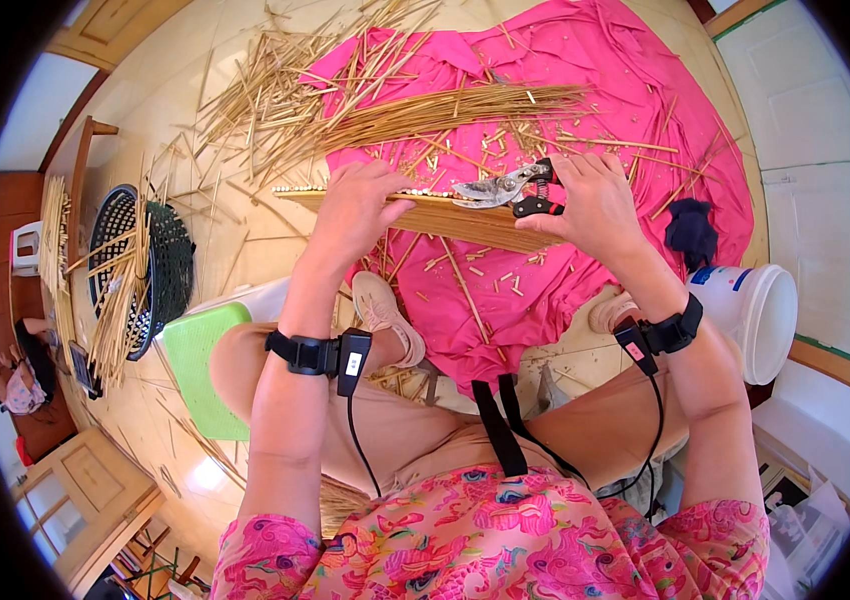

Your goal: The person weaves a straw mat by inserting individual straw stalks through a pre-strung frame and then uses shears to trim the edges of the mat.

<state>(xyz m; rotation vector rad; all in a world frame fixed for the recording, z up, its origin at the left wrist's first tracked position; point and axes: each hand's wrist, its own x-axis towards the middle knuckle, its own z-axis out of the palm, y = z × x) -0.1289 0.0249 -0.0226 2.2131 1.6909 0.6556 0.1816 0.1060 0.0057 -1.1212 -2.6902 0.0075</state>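
Observation:
A flat panel of straw-coloured reeds [475, 225] stands in front of me, with pale cut ends lined along its top edge. My left hand [360, 205] grips its left part, with fingers over the edge and the thumb pointing right. In my right hand [595, 205] are pruning shears [493, 190] with silver blades and black-and-red handles. Their blades point left and lie along the row of cut ends. The right fingers partly cover the handles and the panel's right end.
Beneath lies a pink cloth [635, 70] strewn with short offcuts. Behind the panel are a long reed bundle [445, 115] and a loose reed heap [275, 85]. A dark basket [180, 255] and green stool [200, 360] stand left; a white bucket [770, 320] and dark cloth [690, 232] are right.

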